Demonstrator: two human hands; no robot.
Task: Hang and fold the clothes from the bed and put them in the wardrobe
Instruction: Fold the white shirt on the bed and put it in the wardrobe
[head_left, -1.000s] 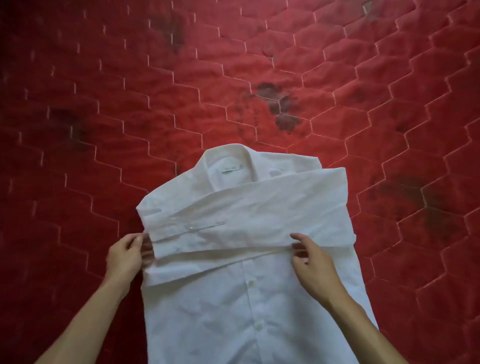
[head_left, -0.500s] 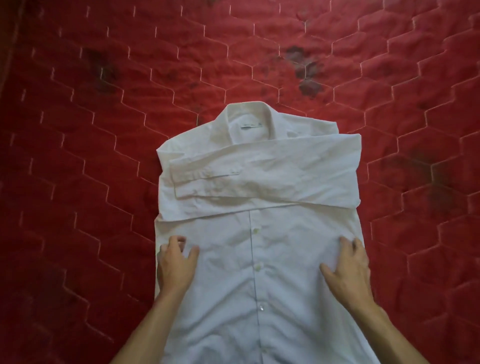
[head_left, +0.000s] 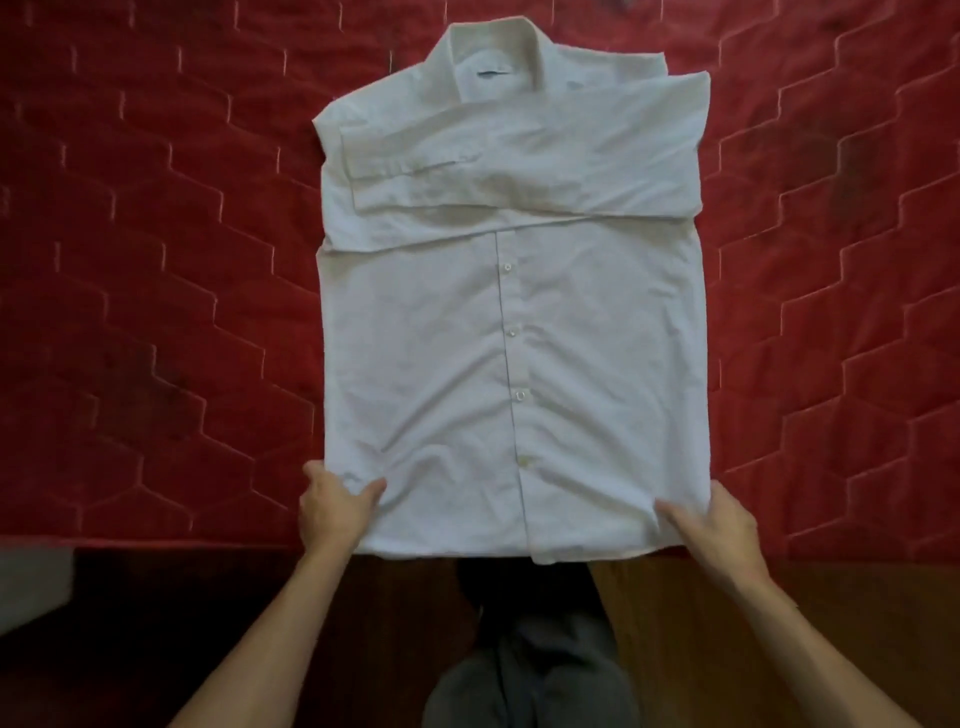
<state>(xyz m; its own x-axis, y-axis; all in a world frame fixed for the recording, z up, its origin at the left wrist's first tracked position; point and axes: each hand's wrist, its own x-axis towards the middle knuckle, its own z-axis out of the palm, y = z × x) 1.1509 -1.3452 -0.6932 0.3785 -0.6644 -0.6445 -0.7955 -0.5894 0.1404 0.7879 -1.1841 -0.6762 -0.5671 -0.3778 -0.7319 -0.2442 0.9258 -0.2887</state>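
One shirt (head_left: 514, 338), two hands (head_left: 332, 512) (head_left: 714, 525)

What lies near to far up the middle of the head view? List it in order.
Dark grey trousers → white button-up shirt's hem → row of white buttons → folded white sleeves → white collar → red quilted bedspread.

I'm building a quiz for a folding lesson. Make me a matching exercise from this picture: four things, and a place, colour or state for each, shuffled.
1 collar
2 sleeves
3 left hand
4 bedspread

A red, quilted
B pinches a near corner of the shirt
C folded across the chest
D at the far end

Pairs: 1-D, 2-C, 3-B, 4-A
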